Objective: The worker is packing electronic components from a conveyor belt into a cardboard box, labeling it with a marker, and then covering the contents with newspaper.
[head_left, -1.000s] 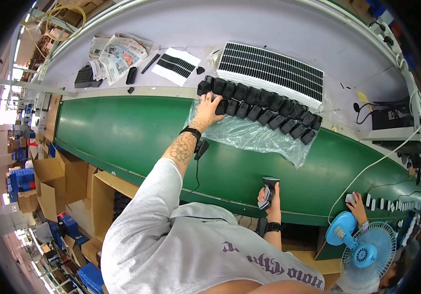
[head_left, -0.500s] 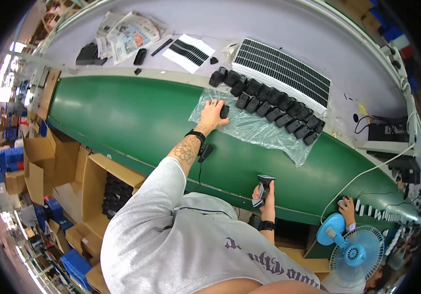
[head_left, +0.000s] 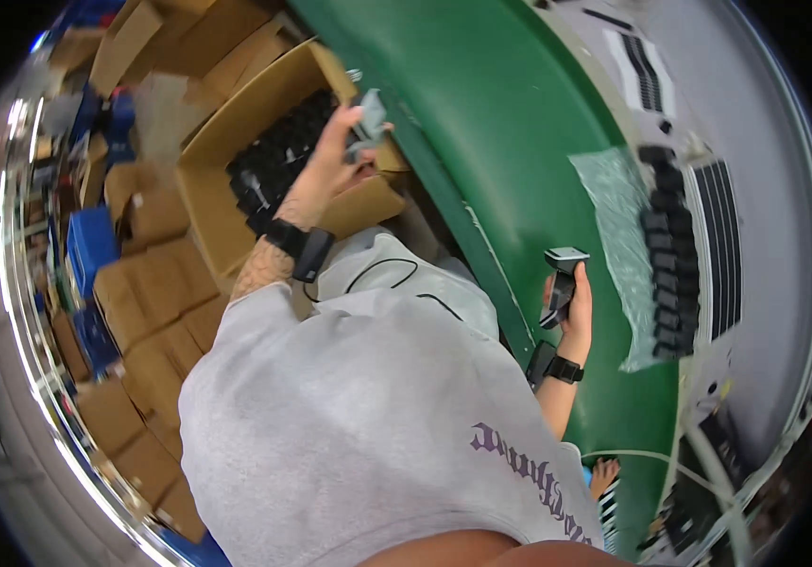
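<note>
11 o'clock: our left hand (head_left: pixel 335 159) grips a blurred grey piece (head_left: pixel 372 115) by the carton (head_left: pixel 363 206) | 3 o'clock: our right hand (head_left: pixel 578 300) holds a black-silver device (head_left: pixel 562 286)

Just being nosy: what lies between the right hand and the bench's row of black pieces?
The head view shows green bench, then a clear plastic sheet, between the right hand and the black pieces.

I saw purple blackletter-style lettering (head_left: pixel 530 477) across the person's light grey shirt (head_left: pixel 349 406), toward five o'clock, its line slanting down to the right. It was the only writing I noticed; any print on the cardboard boxes (head_left: pixel 132 288) at nine o'clock was too blurred to read.
</note>
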`<state>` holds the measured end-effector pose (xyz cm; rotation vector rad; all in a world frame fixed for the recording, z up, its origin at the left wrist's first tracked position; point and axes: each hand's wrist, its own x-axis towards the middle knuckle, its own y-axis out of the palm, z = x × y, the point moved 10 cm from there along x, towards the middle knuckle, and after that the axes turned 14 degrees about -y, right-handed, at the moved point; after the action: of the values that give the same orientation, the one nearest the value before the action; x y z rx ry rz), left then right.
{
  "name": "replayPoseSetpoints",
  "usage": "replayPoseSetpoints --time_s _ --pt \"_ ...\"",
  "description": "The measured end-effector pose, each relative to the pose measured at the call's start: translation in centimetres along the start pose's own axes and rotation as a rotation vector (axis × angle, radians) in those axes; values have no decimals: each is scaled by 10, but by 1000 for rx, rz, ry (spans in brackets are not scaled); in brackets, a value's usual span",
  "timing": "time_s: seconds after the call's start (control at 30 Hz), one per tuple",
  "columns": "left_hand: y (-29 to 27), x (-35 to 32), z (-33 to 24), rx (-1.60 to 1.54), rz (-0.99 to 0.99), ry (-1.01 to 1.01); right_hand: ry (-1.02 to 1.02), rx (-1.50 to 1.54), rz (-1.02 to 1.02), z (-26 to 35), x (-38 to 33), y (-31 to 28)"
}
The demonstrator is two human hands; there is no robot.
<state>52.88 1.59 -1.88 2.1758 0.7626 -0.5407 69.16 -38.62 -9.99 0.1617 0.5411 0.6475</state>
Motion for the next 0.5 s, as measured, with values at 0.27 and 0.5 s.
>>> replayPoseSetpoints --time_s 0.27,0.5 --pt "-304 -118 2 448 -689 -356 -32 -560 651 15 78 314" --pt "-351 -43 75 1284 -454 -220 -32 -1299 1108 -138 129 498"
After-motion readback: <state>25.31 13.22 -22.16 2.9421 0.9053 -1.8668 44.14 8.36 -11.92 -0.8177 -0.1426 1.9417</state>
